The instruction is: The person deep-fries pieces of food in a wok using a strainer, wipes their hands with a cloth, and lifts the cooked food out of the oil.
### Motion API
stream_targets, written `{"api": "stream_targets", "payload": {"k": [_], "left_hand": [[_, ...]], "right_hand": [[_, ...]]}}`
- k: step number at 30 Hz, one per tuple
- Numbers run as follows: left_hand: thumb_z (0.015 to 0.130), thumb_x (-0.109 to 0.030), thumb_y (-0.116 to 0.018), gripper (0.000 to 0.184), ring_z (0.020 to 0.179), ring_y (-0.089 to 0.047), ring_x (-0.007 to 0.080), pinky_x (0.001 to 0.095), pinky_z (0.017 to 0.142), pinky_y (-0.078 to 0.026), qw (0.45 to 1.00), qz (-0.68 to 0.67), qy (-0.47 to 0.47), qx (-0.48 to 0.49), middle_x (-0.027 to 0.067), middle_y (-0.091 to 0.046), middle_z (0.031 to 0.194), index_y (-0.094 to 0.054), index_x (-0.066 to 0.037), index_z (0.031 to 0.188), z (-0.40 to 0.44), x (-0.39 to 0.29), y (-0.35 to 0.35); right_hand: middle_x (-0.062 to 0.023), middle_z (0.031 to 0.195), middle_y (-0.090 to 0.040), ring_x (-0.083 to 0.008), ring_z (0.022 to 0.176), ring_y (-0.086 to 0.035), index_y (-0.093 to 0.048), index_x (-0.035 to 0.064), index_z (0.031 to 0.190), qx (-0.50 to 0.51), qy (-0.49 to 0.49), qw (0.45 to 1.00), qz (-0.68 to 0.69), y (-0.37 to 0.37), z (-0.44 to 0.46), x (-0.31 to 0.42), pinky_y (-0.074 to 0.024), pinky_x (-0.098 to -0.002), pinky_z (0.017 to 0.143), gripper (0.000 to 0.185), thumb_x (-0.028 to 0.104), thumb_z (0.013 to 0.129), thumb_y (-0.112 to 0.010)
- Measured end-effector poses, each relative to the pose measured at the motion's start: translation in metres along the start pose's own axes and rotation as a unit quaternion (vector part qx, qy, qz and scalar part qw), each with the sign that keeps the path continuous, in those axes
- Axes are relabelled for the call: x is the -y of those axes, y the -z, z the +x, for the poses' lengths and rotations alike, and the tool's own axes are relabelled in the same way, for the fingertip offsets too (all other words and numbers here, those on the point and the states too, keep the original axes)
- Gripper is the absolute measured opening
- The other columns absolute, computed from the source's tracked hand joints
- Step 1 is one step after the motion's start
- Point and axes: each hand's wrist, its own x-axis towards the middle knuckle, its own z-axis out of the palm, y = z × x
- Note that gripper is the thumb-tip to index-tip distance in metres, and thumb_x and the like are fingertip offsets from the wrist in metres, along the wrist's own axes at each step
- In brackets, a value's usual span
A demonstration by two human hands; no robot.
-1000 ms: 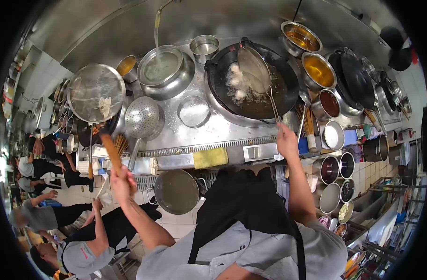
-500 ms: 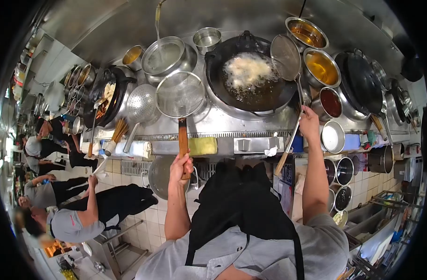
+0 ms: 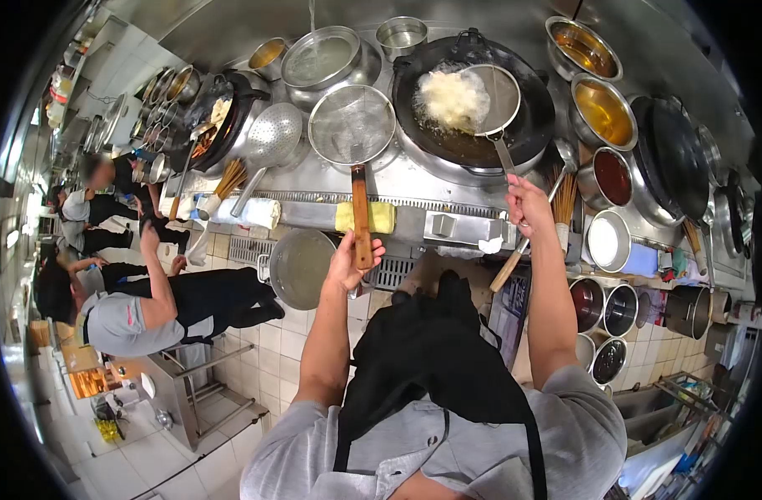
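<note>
A round mesh strainer (image 3: 352, 121) with a wooden handle is in my left hand (image 3: 353, 260), its fingers around the handle's lower end. My right hand (image 3: 529, 204) is closed on the metal handle of a fine mesh skimmer (image 3: 499, 98). That skimmer is tilted over a black wok (image 3: 523, 143), beside pale food (image 3: 449, 102) bubbling in oil. A long ladle (image 3: 568, 152) slants past my right hand, and a wooden handle end shows below it; I cannot tell whether my fingers grip the ladle too.
Left stand a pot under running water (image 3: 321, 58), a perforated skimmer (image 3: 274, 133) and a bamboo brush (image 3: 228, 179). Right are oil bowls (image 3: 602, 112), a pot of red sauce (image 3: 608, 177) and another black wok (image 3: 669, 167). Co-workers (image 3: 118, 321) stand at the left.
The skimmer in my right hand has moved left and down over the wok, beside the frying food. My left hand and the strainer appear farther right as the view has shifted.
</note>
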Motion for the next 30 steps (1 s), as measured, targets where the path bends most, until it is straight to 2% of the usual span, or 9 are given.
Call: {"api": "stream_targets", "payload": {"k": [7, 13, 15, 17, 19, 22, 25, 26, 30], "left_hand": [[0.093, -0.053, -0.055, 0.058, 0.097, -0.066, 0.0309, 0.0421, 0.084, -0.055, 0.994, -0.093, -0.006, -0.055, 0.0186, -0.061, 0.113, -0.046, -0.009, 0.130, -0.069, 0.062, 0.071], [0.093, -0.034, -0.058, 0.039, 0.093, -0.064, 0.0258, 0.0413, 0.078, -0.056, 0.968, 0.058, 0.078, -0.232, 0.0129, -0.063, 0.102, -0.053, -0.004, 0.117, -0.121, 0.193, 0.221], [0.093, -0.032, -0.055, 0.036, 0.088, -0.064, 0.0237, 0.0399, 0.074, -0.056, 0.954, 0.134, 0.173, -0.207, 0.0105, -0.063, 0.096, -0.054, -0.003, 0.114, -0.137, 0.239, 0.277], [0.093, -0.033, -0.053, 0.034, 0.082, -0.063, 0.0212, 0.0389, 0.072, -0.055, 0.925, 0.296, 0.196, -0.138, 0.0070, -0.063, 0.091, -0.055, -0.005, 0.112, -0.169, 0.256, 0.275], [0.091, -0.032, -0.054, 0.035, 0.081, -0.061, 0.0192, 0.0381, 0.070, -0.054, 0.908, 0.311, 0.255, -0.116, 0.0044, -0.064, 0.091, -0.055, -0.007, 0.115, -0.191, 0.272, 0.277], [0.090, -0.028, -0.053, 0.033, 0.083, -0.062, 0.0188, 0.0386, 0.069, -0.054, 0.903, 0.340, 0.255, -0.062, 0.0039, -0.065, 0.093, -0.059, -0.009, 0.116, -0.212, 0.274, 0.276], [0.089, -0.021, -0.050, 0.029, 0.080, -0.062, 0.0185, 0.0395, 0.069, -0.056, 0.941, 0.260, 0.189, -0.103, 0.0048, -0.066, 0.090, -0.063, -0.008, 0.112, -0.226, 0.249, 0.235], [0.089, -0.014, -0.050, 0.024, 0.075, -0.063, 0.0186, 0.0398, 0.066, -0.056, 0.945, 0.229, 0.168, -0.164, 0.0066, -0.066, 0.086, -0.066, -0.006, 0.105, -0.210, 0.272, 0.254], [0.090, -0.010, -0.051, 0.019, 0.066, -0.062, 0.0195, 0.0365, 0.059, -0.056, 0.948, 0.169, 0.096, -0.251, 0.0095, -0.064, 0.080, -0.062, -0.002, 0.103, -0.192, 0.286, 0.265]], "right_hand": [[-0.0028, 0.058, -0.049, -0.0095, 0.035, -0.037, -0.045, -0.0011, 0.130, -0.024, 0.028, 0.997, -0.070, -0.001, -0.053, -0.009, -0.0295, -0.0260, 0.032, 0.041, 0.005, 0.090, -0.050], [-0.0029, 0.058, -0.050, -0.0105, 0.034, -0.037, -0.046, -0.0018, 0.130, -0.069, 0.075, 0.986, -0.135, -0.016, -0.092, -0.023, -0.0293, -0.0267, 0.031, 0.042, 0.003, 0.089, -0.050], [-0.0030, 0.058, -0.050, -0.0107, 0.034, -0.038, -0.046, -0.0021, 0.130, -0.085, 0.088, 0.978, -0.167, -0.021, -0.101, -0.031, -0.0301, -0.0267, 0.031, 0.042, 0.004, 0.089, -0.049], [-0.0032, 0.057, -0.051, -0.0107, 0.034, -0.038, -0.046, -0.0025, 0.130, -0.097, 0.105, 0.969, -0.203, -0.021, -0.104, -0.032, -0.0316, -0.0267, 0.031, 0.040, 0.006, 0.091, -0.049], [-0.0025, 0.057, -0.050, -0.0107, 0.035, -0.038, -0.047, -0.0009, 0.130, -0.115, 0.106, 0.963, -0.221, -0.028, -0.109, -0.033, -0.0317, -0.0270, 0.031, 0.040, 0.005, 0.090, -0.049], [-0.0024, 0.057, -0.050, -0.0110, 0.035, -0.038, -0.048, 0.0003, 0.130, -0.130, 0.112, 0.952, -0.252, -0.033, -0.111, -0.035, -0.0312, -0.0271, 0.032, 0.040, 0.005, 0.090, -0.050], [-0.0029, 0.056, -0.050, -0.0111, 0.036, -0.039, -0.048, -0.0002, 0.130, -0.144, 0.115, 0.950, -0.251, -0.036, -0.109, -0.028, -0.0315, -0.0268, 0.033, 0.042, 0.004, 0.088, -0.051], [-0.0029, 0.056, -0.050, -0.0112, 0.035, -0.039, -0.049, 0.0003, 0.131, -0.143, 0.117, 0.951, -0.247, -0.031, -0.104, -0.027, -0.0306, -0.0276, 0.032, 0.043, 0.004, 0.088, -0.050], [-0.0032, 0.056, -0.050, -0.0121, 0.034, -0.039, -0.050, 0.0001, 0.131, -0.139, 0.121, 0.954, -0.237, -0.021, -0.086, -0.022, -0.0301, -0.0288, 0.032, 0.045, 0.003, 0.087, -0.049]]}}
